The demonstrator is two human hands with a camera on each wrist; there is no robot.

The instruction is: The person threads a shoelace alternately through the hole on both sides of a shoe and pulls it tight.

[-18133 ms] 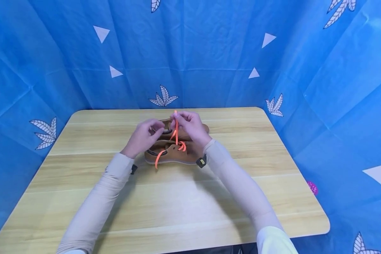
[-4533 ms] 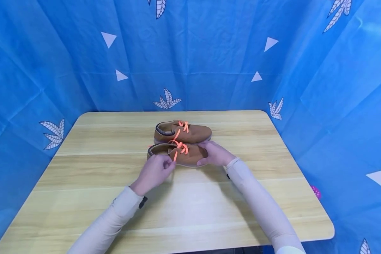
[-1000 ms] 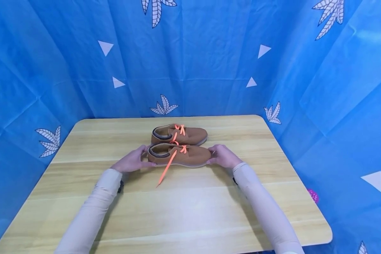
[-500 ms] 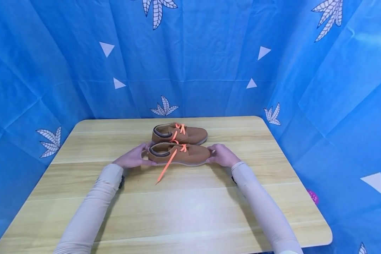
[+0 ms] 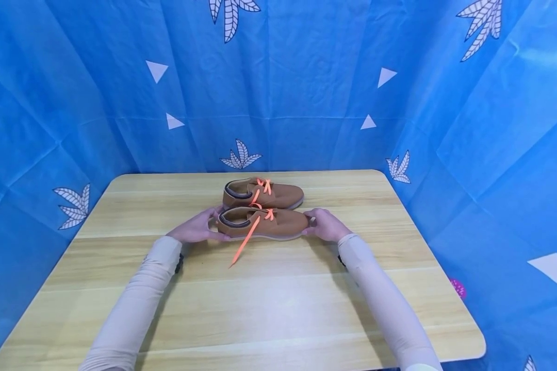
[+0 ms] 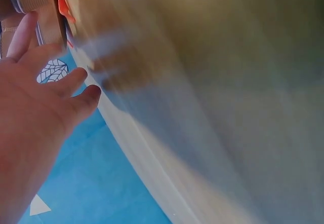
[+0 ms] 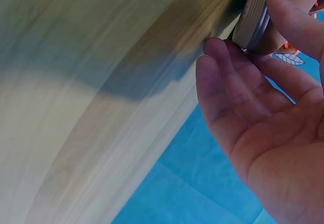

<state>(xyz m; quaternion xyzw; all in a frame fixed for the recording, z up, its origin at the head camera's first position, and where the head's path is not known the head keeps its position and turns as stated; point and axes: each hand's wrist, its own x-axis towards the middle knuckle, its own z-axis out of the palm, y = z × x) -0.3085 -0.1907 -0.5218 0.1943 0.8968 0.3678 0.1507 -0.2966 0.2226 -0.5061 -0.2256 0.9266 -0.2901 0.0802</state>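
Two brown lace-up shoes with orange laces lie side by side on the table, toes to the right. My left hand [image 5: 197, 227] holds the near shoe [image 5: 285, 223] at its heel, thumb on the near side. At the toe, my right hand [image 5: 326, 225] grips the same shoe; the right wrist view shows its thumb and forefinger on either side of the toe [image 7: 257, 16]. One long orange lace end [image 5: 246, 242] hangs over the near side and trails toward the front. Right behind stands the far shoe [image 5: 285, 196], its lace tied, touched by neither hand plainly.
The light wooden table [image 5: 278, 299] has rounded corners. A blue curtain [image 5: 278, 77] with white leaves and triangles encloses its back and sides. A small pink patch [image 5: 457, 288] shows by the right edge.
Earlier both hands worked at the orange laces; later the left pinched a lace while the right held the toe. Now they hold heel and toe, almost still over the last second.
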